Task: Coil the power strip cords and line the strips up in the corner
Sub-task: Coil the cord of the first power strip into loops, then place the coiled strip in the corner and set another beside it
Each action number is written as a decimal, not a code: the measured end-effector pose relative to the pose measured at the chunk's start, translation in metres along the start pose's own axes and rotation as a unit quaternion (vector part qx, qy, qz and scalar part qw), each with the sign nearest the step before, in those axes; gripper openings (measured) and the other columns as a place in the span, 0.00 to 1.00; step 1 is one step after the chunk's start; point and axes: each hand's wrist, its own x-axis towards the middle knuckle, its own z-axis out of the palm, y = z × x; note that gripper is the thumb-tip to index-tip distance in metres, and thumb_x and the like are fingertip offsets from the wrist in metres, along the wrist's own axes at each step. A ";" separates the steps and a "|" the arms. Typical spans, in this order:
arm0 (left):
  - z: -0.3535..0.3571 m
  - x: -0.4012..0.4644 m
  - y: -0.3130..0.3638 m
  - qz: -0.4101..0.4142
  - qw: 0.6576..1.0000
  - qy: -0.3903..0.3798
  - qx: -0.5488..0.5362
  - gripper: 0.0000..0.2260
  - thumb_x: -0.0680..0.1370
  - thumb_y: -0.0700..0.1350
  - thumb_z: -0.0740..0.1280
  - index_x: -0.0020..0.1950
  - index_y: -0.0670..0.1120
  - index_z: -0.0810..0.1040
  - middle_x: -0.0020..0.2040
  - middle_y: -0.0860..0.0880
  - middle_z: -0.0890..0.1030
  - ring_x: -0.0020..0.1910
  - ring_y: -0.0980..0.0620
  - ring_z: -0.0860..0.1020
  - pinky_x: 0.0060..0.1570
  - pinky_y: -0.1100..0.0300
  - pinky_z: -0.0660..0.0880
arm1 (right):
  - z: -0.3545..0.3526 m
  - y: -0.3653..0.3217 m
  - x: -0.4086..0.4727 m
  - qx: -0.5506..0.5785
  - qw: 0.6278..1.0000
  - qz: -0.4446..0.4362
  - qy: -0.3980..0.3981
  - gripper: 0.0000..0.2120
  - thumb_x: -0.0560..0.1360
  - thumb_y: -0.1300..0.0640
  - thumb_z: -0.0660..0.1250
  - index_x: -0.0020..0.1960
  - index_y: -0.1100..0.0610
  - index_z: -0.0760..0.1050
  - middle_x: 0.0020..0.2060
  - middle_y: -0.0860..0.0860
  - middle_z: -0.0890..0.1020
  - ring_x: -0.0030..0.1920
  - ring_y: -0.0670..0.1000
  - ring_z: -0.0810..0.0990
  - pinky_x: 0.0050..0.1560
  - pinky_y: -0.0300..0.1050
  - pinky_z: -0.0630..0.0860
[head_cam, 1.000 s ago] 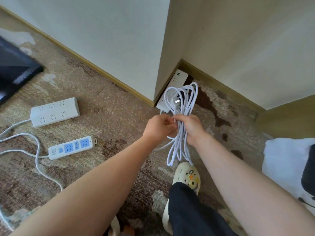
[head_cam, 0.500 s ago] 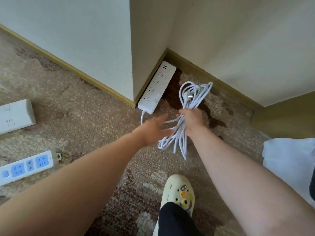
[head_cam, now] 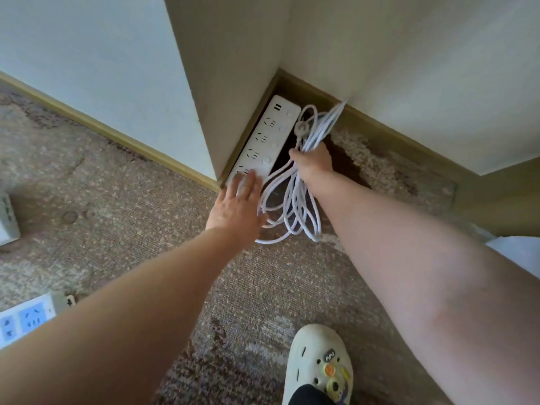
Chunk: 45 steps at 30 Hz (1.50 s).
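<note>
A long white power strip (head_cam: pixel 270 133) lies on the carpet along the side of a wall pillar, reaching into the corner. My right hand (head_cam: pixel 314 162) grips its coiled white cord (head_cam: pixel 295 209) just right of the strip; the loops hang down to the carpet and the plug (head_cam: pixel 301 127) sticks up above my fist. My left hand (head_cam: pixel 238 206) is flat, its straight fingers resting on the strip's near end. A white strip with blue sockets (head_cam: pixel 24 318) and part of another white strip (head_cam: pixel 7 219) lie at the left edge.
Walls with a brown skirting board (head_cam: pixel 388 133) close the corner at the back and right. My foot in a cream clog (head_cam: pixel 320 366) stands on the patterned carpet at the bottom. Something white (head_cam: pixel 517 255) lies at the right edge.
My left hand let go of the cord and reached forward onto the strip's near end. My right hand carried the coil deeper toward the corner, beside the strip.
</note>
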 end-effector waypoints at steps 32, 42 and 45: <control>-0.011 -0.098 -0.042 0.024 0.997 -0.007 -0.071 0.36 0.75 0.30 0.57 0.78 0.53 0.51 0.78 0.52 0.54 0.77 0.51 0.54 0.70 0.55 0.50 | -0.025 0.045 -0.135 -0.187 0.942 -0.279 0.002 0.11 0.75 0.69 0.60 0.46 0.58 0.79 0.44 0.52 0.82 0.42 0.50 0.77 0.37 0.41 0.67; -0.030 -0.299 -0.217 -0.308 0.942 -0.021 -0.135 0.19 0.79 0.40 0.57 0.70 0.50 0.71 0.69 0.48 0.73 0.64 0.44 0.73 0.59 0.48 0.73 | 0.139 -0.032 -0.299 -0.362 0.779 -0.421 -0.291 0.13 0.79 0.61 0.56 0.57 0.51 0.76 0.55 0.47 0.79 0.48 0.51 0.77 0.45 0.47 0.76; -0.032 -0.313 -0.269 -0.360 0.919 0.036 -0.157 0.20 0.79 0.41 0.58 0.70 0.49 0.70 0.67 0.45 0.74 0.62 0.42 0.75 0.55 0.50 0.73 | 0.207 -0.053 -0.322 -0.387 0.751 -0.446 -0.296 0.20 0.78 0.62 0.57 0.68 0.50 0.69 0.62 0.51 0.75 0.58 0.55 0.75 0.49 0.49 0.73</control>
